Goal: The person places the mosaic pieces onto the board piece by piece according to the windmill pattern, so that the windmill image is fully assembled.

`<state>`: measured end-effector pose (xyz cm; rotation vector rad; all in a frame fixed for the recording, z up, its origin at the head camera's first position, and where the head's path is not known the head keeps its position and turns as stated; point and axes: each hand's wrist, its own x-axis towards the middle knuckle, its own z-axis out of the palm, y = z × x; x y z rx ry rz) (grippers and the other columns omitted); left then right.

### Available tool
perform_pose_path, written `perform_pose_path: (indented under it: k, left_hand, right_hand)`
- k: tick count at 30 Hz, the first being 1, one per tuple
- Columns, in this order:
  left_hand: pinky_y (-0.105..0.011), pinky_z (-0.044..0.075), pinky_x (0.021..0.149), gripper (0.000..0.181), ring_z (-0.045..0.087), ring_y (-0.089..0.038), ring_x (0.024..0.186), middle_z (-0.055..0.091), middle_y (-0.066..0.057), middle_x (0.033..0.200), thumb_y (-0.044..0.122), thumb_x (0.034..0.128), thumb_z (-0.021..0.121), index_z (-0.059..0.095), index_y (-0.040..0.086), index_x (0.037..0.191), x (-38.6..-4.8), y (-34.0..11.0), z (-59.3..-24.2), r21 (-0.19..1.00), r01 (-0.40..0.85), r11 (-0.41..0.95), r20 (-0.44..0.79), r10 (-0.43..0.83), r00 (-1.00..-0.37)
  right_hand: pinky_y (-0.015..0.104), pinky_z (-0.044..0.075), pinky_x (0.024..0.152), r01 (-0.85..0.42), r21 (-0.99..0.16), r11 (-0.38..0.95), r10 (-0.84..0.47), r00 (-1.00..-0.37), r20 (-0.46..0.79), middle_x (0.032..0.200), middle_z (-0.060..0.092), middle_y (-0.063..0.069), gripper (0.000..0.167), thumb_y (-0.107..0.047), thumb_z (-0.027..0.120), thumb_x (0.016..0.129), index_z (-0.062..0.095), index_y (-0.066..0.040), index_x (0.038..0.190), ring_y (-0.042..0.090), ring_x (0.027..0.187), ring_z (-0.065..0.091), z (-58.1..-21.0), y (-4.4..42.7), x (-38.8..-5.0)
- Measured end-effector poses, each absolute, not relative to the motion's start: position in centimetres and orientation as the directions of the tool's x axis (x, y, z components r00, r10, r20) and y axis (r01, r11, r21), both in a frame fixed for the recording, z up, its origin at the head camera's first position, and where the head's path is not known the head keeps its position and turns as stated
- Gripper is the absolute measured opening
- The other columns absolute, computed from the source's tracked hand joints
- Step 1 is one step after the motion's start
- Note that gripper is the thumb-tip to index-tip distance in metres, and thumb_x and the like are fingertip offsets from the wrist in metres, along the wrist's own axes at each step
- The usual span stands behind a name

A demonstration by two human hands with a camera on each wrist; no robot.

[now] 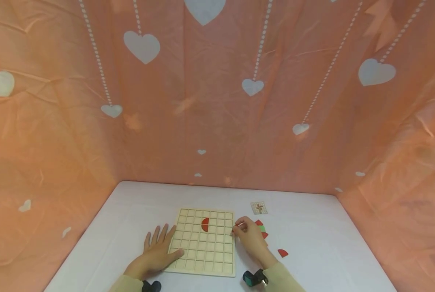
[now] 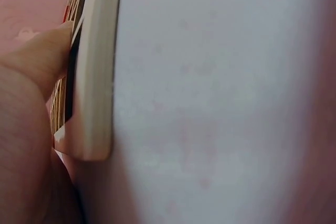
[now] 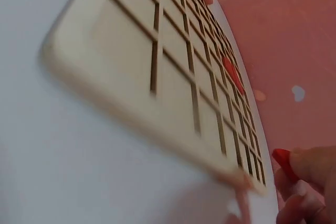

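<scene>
A pale wooden board (image 1: 202,255) with a grid of square recesses lies on the white table. Red quarter-circle pieces (image 1: 205,224) sit in its upper middle and together look like a half disc. My left hand (image 1: 157,252) rests across the board's left edge, fingers spread, its thumb on the grid. Beside the right edge, my right hand (image 1: 251,238) pinches a small red piece (image 3: 285,163) between thumb and finger; fingers cover part of it, so its full outline is hidden.
Red pieces and a green piece (image 1: 262,228) lie right of my right hand, partly hidden by it. Another red quarter-circle piece (image 1: 283,253) lies nearer me. A small patterned card (image 1: 259,208) is behind them. An orange heart-printed curtain (image 1: 217,134) surrounds the table.
</scene>
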<state>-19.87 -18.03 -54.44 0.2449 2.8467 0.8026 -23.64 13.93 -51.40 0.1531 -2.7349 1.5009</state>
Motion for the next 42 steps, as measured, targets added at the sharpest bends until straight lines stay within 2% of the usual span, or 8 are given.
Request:
perform_pose_path:
  k: [6,13,22,29,38,42]
  left_hand:
    - [-0.059,-0.022,0.106,0.099,-0.009,-0.047,0.142,0.008,-0.028,0.157,0.067,0.0849,0.055,0.021,0.004,0.153,-19.8,-18.0,-54.5,0.548,0.107,0.83,-0.115,0.202,-0.973]
    - [-0.058,-0.021,0.106,0.099,-0.009,-0.046,0.143,0.006,-0.027,0.158,0.069,0.0854,0.053,0.02,0.005,0.154,-19.8,-18.1,-54.4,0.543,0.107,0.833,-0.127,0.208,-0.97]
    - [-0.057,-0.022,0.106,0.098,-0.009,-0.045,0.143,0.004,-0.025,0.159,0.066,0.0862,0.055,0.018,0.006,0.154,-20.3,-18.2,-54.4,0.523,0.111,0.845,-0.13,0.209,-0.969]
    - [-0.059,-0.02,0.107,0.097,-0.011,-0.045,0.143,0.003,-0.024,0.159,0.064,0.0868,0.056,0.017,0.007,0.155,-19.8,-18.0,-54.3,0.533,0.089,0.841,-0.163,0.205,-0.965]
    - [-0.06,-0.019,0.107,0.095,-0.011,-0.045,0.143,0.002,-0.024,0.159,0.061,0.0878,0.057,0.017,0.006,0.155,-19.5,-17.9,-53.8,0.537,0.088,0.839,-0.162,0.205,-0.965]
    - [-0.059,-0.019,0.107,0.095,-0.01,-0.045,0.143,0.003,-0.024,0.159,0.061,0.088,0.057,0.018,0.006,0.154,-19.5,-17.9,-53.5,0.539,0.086,0.838,-0.165,0.205,-0.965]
  right_hand:
    - [0.026,0.046,0.057,-0.161,-0.845,0.51,-0.098,-0.987,0.129,0.078,0.06,-0.003,0.009,-0.018,0.067,0.092,0.06,-0.014,0.095,0.013,0.069,0.055,-51.5,11.5,-24.1]
    - [0.026,0.045,0.062,-0.187,-0.834,0.519,-0.147,-0.981,0.128,0.078,0.06,-0.007,0.006,-0.02,0.066,0.094,0.061,-0.016,0.095,0.01,0.072,0.054,-52.3,8.9,-24.7]
    - [0.028,0.047,0.067,-0.234,-0.773,0.59,-0.156,-0.972,0.175,0.079,0.06,-0.009,0.004,-0.016,0.068,0.092,0.064,-0.014,0.092,0.01,0.076,0.056,-52.9,7.6,-25.0]
    - [0.027,0.046,0.065,-0.28,-0.737,0.615,-0.191,-0.96,0.205,0.078,0.059,-0.007,0.006,-0.015,0.067,0.092,0.067,-0.009,0.091,0.01,0.073,0.054,-53.2,7.6,-24.9]
    - [0.032,0.048,0.072,-0.288,-0.691,0.664,-0.206,-0.958,0.201,0.086,0.058,-0.004,0.014,-0.017,0.066,0.093,0.069,-0.008,0.102,0.013,0.08,0.054,-53.4,7.6,-24.5]
    - [0.03,0.047,0.069,-0.268,-0.706,0.656,-0.201,-0.963,0.179,0.085,0.058,-0.005,0.021,-0.019,0.066,0.093,0.068,-0.005,0.11,0.012,0.077,0.053,-53.3,7.8,-24.5]
